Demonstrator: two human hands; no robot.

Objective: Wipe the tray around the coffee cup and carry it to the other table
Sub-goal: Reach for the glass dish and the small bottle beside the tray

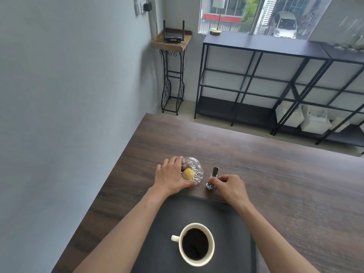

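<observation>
A dark, matte tray [226,219] lies on the brown wooden table [285,184] at the 6 o'clock edge of the view, its far rim just short of both hands. On it, toward 6 o'clock, stands a cream coffee cup [196,244], upright, handle pointing to 9 o'clock, filled nearly to the brim with black coffee.

Just beyond the tray's far rim, at 12 o'clock from the cup, sits a cut-glass dish [194,170] holding a yellow sweet and some darker wrapped pieces. The left hand [170,177] rests against the dish's 9 o'clock side, fingers curved round its rim and thumb at its near edge, gripping it loosely. At 3 o'clock from the dish, a small metal spoon [213,177] lies on the table with a small wrapped item at its near end; the right hand [229,186] has its fingers curled and pinched on the spoon's handle.

Both forearms cross over the tray's far corners. Farther off at 12 o'clock stand black shelving [256,75], a lamp [217,16] and a router [173,35] on a small stand.
</observation>
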